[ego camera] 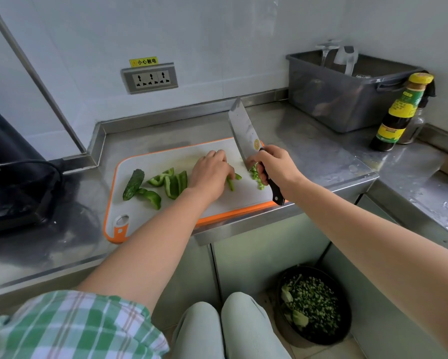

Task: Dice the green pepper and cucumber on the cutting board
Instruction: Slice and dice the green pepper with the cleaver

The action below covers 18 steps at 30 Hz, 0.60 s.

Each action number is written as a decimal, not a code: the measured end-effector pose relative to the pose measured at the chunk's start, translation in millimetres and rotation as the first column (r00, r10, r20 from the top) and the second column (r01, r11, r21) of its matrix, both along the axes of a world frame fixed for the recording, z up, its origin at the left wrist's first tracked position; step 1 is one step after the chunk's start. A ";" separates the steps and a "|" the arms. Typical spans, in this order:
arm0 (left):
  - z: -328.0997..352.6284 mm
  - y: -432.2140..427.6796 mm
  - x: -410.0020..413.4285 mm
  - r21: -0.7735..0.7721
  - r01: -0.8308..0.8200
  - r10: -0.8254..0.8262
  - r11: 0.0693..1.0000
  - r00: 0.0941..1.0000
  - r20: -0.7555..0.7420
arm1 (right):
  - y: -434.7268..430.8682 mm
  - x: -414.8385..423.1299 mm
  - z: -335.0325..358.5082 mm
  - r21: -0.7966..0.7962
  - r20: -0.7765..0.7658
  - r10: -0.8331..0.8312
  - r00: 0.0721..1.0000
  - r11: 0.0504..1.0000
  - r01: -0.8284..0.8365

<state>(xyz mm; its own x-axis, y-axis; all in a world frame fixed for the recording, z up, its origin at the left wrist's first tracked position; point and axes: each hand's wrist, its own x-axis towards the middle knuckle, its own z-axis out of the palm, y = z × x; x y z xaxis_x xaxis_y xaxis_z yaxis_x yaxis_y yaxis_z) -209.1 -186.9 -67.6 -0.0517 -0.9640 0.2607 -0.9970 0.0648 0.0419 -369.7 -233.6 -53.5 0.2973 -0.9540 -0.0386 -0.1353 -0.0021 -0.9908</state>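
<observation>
A white cutting board with an orange rim point(150, 216) lies on the steel counter. At its left lies a dark green cucumber piece point(133, 184), with green pepper chunks point(171, 183) beside it. My left hand point(210, 172) presses down on pepper strips point(231, 180) at the board's middle, fingers curled over them. My right hand point(274, 165) grips the black handle of a cleaver point(243, 130), whose blade tilts up and away, heel near the board. A small heap of diced pepper point(257, 177) lies just under the right hand.
A grey plastic bin point(344, 99) stands at the back right with a dark sauce bottle point(396, 112) in front of it. A black appliance with a cable point(12, 182) sits left of the board. On the floor is a black bowl of chopped greens point(313, 304). A wall socket point(150, 79) is behind.
</observation>
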 end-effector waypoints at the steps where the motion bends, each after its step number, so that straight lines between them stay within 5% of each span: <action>1: 0.8 -2.3 0.5 -0.007 0.004 -0.004 1.000 1.000 0.017 | -0.9 -0.2 -0.4 0.002 0.004 0.004 1.000 1.000 -0.004; 18: 7.1 -18.5 18.0 0.170 0.076 -0.075 0.982 0.997 -0.009 | -7.5 -5.9 -4.7 0.042 0.048 0.018 0.999 0.999 -0.020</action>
